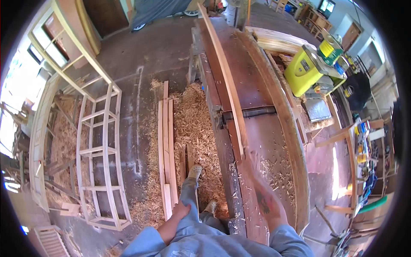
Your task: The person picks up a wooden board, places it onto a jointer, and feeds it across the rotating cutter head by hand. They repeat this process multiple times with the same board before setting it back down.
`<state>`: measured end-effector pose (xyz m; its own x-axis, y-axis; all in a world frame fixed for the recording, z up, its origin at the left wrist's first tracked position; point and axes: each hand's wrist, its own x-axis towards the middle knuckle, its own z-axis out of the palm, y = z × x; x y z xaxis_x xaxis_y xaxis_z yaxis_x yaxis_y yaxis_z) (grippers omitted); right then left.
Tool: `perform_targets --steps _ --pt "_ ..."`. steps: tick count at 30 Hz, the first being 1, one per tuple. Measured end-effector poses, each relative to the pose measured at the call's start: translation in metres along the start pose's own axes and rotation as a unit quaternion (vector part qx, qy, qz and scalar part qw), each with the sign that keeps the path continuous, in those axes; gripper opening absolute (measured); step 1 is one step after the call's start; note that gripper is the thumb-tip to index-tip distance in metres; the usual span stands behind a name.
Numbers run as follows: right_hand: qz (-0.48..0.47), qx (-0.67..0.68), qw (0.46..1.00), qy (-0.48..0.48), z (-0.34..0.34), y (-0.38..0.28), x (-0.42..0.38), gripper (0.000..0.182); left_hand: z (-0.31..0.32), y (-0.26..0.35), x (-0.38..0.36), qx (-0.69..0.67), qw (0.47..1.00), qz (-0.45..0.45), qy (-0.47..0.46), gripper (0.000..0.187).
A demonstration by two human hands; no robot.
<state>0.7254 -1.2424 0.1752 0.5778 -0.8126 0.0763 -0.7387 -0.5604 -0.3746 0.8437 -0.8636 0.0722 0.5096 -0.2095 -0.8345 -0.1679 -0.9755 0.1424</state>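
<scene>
A long brown counter (257, 85) with a cutter slot across it runs from the top centre of the frame down to the lower right, and a thin wooden strip (227, 81) lies lengthwise along it. At the strip's near end, lower right of centre, the right hand (261, 188) is motion-blurred, so I cannot tell its grip. The left hand (180, 210), lower centre, rests loosely open on the thigh, above the shavings (197, 124) on the floor.

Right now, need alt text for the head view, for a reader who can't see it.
A person's right hand, motion-blurred, reaches to the near end of a long wooden strip lying on a jointer table. The left hand rests on their thigh; wood shavings cover the floor beside it.
</scene>
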Motion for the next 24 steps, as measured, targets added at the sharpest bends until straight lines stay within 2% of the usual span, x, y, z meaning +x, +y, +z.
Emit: perform_targets --steps 2,4,7,9,17,19,22,24 --pt "0.006 0.007 1.0 0.005 0.002 0.008 -0.036 0.036 0.001 -0.003 0.002 0.02 1.0 0.012 0.001 0.08" --pt "-0.056 0.002 0.996 0.065 0.017 0.031 -0.056 0.038 0.002 0.005 0.002 0.029 0.999 0.022 -0.005 0.08" --pt "-0.031 0.009 0.999 0.032 0.014 0.024 -0.046 0.035 0.0 0.009 -0.006 0.037 0.999 0.006 -0.019 0.079" --pt "-0.005 0.022 1.0 0.007 0.004 0.007 -0.025 0.033 0.004 0.009 -0.005 0.043 0.999 0.015 -0.005 0.08" --pt "-0.032 -0.028 0.999 0.009 0.04 -0.003 0.12 0.033 0.004 -0.006 0.007 -0.004 0.999 -0.031 -0.032 0.083" --pt "-0.052 -0.055 0.995 0.07 0.06 0.001 0.156 0.033 0.004 -0.009 0.006 -0.02 1.0 -0.014 0.008 0.08" --pt "-0.02 -0.078 0.997 0.009 0.043 -0.014 0.169 0.032 -0.005 -0.008 -0.001 -0.039 0.999 -0.022 0.005 0.078" --pt "-0.019 -0.086 0.996 0.007 0.045 -0.014 0.181 0.031 0.001 0.0 0.004 -0.054 0.998 -0.021 0.008 0.077"
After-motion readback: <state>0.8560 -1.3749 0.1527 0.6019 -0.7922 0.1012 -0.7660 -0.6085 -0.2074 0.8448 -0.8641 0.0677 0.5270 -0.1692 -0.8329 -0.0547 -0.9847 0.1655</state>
